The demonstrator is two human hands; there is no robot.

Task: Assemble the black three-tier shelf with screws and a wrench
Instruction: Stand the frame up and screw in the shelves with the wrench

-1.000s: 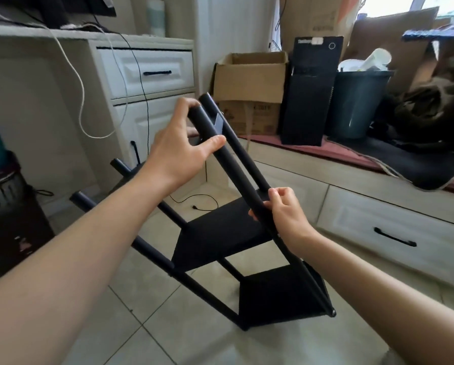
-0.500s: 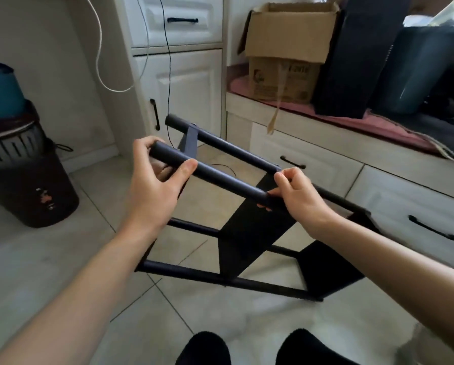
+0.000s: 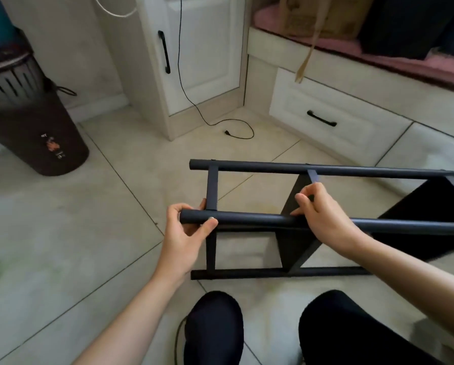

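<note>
- The shelf [image 3: 294, 243] lay on its side on the floor [image 3: 62, 233].
- Left hand [image 3: 186, 233] gripped its near pole's end; right hand [image 3: 323, 217] curled round the pole's middle.
- A bin [image 3: 33, 122] stood left, contents hidden.

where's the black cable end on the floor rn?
In the head view the black cable ends on the floor tiles, upper centre, beyond the shelf frame, just right of the white cabinet corner and left of the drawer.
</note>
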